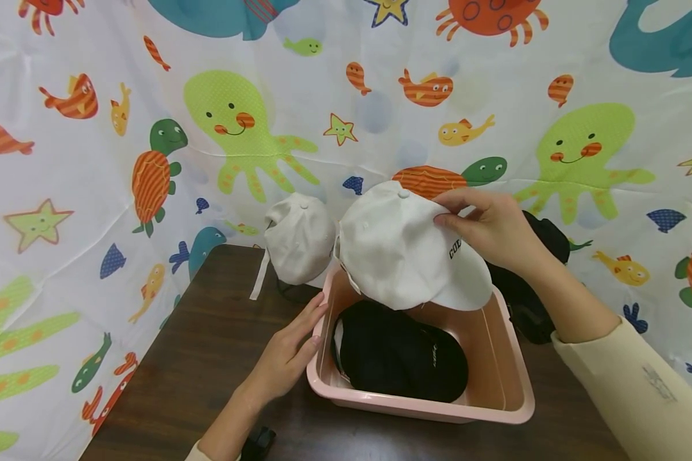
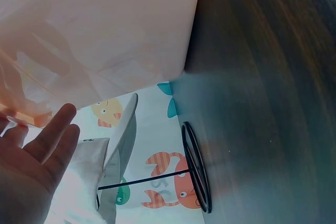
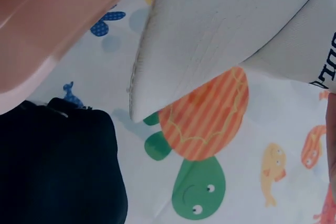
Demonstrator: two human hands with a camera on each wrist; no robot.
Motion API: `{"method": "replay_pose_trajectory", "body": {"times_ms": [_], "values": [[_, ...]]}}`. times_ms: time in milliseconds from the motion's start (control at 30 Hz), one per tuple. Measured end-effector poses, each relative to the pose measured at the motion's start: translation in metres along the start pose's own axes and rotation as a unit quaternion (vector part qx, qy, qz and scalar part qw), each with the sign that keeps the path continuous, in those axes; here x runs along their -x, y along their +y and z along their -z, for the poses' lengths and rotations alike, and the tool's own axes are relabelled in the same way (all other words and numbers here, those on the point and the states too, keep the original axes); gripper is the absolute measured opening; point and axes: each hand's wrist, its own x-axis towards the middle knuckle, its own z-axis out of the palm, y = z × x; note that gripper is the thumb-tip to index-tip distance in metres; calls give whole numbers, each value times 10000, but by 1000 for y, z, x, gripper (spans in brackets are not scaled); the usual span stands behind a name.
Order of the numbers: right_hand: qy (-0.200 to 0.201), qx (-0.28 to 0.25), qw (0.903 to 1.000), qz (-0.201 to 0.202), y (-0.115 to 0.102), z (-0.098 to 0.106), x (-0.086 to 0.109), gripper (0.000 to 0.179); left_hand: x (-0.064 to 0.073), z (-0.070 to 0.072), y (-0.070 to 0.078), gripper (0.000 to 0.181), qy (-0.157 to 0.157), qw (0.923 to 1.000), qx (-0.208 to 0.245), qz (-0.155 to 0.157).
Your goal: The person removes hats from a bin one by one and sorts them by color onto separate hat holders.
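A white cloth [image 1: 300,89] with sea-animal print hangs behind 1 dark wood-grain table [image 1: 207,352].

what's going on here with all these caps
A person's right hand pinches a white cap by its front, holding it up over the far side of a pink bin. The left hand touches the bin's left side. A black cap lies inside. Behind and to the left, an off-white cap sits on a black wire stand.
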Motion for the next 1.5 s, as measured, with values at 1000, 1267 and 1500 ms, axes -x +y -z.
{"method": "replay_pose_trajectory", "body": {"times_ms": [1000, 1267, 1500], "values": [[539, -389, 9966, -489, -7, -31, -55, 19, 0, -2, -1, 54, 18, 10000, 85, -23], [732, -622, 9946, -384, -4, -48, -68, 22, 1, -2, -1, 53, 5, 9999, 120, -5], [785, -767, 9928, -479, 1, -66, -80, 23, 0, -2, -4, 53, 31, 9999, 135, -53]]}}
